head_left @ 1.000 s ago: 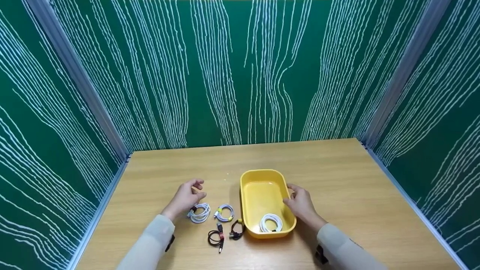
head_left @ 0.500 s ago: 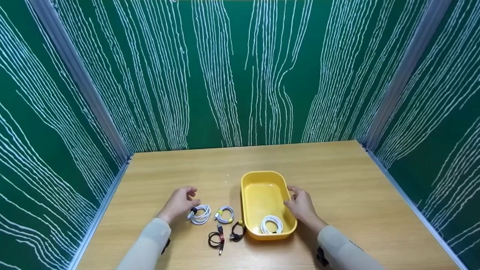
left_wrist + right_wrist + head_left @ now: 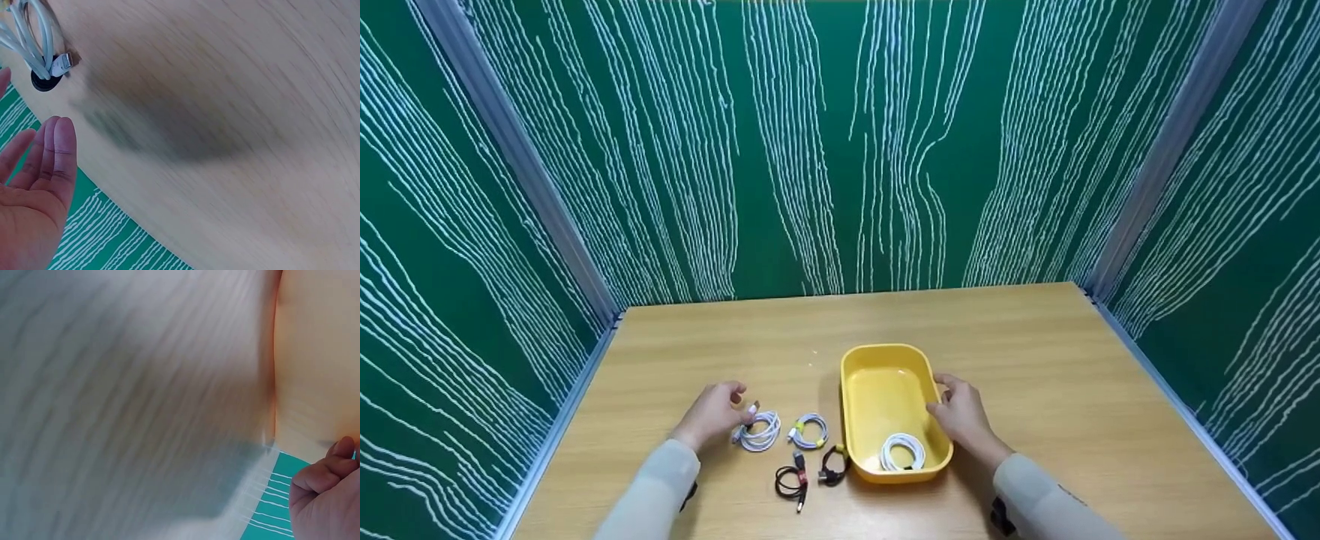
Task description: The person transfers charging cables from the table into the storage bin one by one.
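My left hand [image 3: 712, 414] is beside a coiled white cable [image 3: 762, 433], its thumb right at the coil's far left edge. In the left wrist view the fingers [image 3: 63, 149] are fairly straight and apart from the coil, and a black tie [image 3: 45, 81] and a USB plug [image 3: 62, 65] show on it. My right hand [image 3: 962, 411] grips the right side wall of a yellow plastic bin [image 3: 885, 476], thumb over the rim and fingers outside. Inside the bin's near end lies another white cable coil [image 3: 919, 450].
Between the left hand and the bin lies a pale cable coil [image 3: 808, 442] with yellow ties. Nearer me are a black cable [image 3: 784, 484] with a red tie and a black cable [image 3: 829, 477] with a yellow tie. Green panels [image 3: 780, 262] surround the wooden table [image 3: 1020, 337].
My left hand has moved slightly left and nearer me, down to the white cable's edge; a plug now shows by its thumb. The right hand keeps its grip on the bin.
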`<action>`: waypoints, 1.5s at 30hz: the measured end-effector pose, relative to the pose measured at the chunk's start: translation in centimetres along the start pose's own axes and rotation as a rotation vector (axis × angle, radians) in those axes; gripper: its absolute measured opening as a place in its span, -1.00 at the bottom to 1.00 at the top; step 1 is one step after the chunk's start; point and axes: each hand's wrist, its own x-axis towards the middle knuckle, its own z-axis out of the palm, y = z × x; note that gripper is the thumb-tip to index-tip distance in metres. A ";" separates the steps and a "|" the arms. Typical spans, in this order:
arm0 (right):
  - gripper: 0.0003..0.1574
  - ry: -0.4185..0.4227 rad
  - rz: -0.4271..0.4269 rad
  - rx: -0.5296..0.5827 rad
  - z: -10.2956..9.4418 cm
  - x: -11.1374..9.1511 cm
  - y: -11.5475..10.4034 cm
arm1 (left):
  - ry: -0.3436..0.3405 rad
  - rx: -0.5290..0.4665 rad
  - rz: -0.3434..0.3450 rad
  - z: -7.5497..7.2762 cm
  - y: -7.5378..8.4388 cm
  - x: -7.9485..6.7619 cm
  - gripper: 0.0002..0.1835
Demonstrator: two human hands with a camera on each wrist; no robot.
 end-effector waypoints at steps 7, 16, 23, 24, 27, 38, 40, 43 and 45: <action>-0.36 0.010 -0.017 -0.031 0.2 0.0 0.0 | -0.018 0.027 -0.017 0.2 -0.1 -0.3 -0.38; -0.35 0.017 -0.014 -0.032 0.2 0.0 -0.2 | -0.045 0.039 -0.004 0.7 -0.5 -0.2 -0.46; -0.36 0.022 -0.009 -0.032 0.2 0.0 -0.2 | -0.045 0.031 0.053 1.4 -1.1 0.1 -0.60; -0.35 0.023 -0.009 -0.032 0.3 0.0 -0.2 | -0.042 0.032 0.062 1.4 -1.2 0.2 -0.63; -0.35 0.026 -0.016 -0.031 0.3 0.0 -0.1 | -0.034 0.032 0.090 1.7 -1.3 0.3 -0.72; -0.32 0.040 -0.048 -0.048 0.3 -0.1 0.0 | 0.001 0.061 0.124 2.1 -1.5 0.7 -0.81; -0.31 0.038 -0.044 -0.041 0.3 -0.1 0.0 | 0.002 0.060 0.127 2.1 -1.5 0.7 -0.81; -0.31 0.035 -0.034 -0.035 0.3 -0.1 0.0 | 0.006 0.068 0.131 2.1 -1.5 0.7 -0.80; -0.31 0.033 -0.025 -0.036 0.3 -0.1 0.0 | 0.008 0.074 0.132 2.0 -1.5 0.8 -0.80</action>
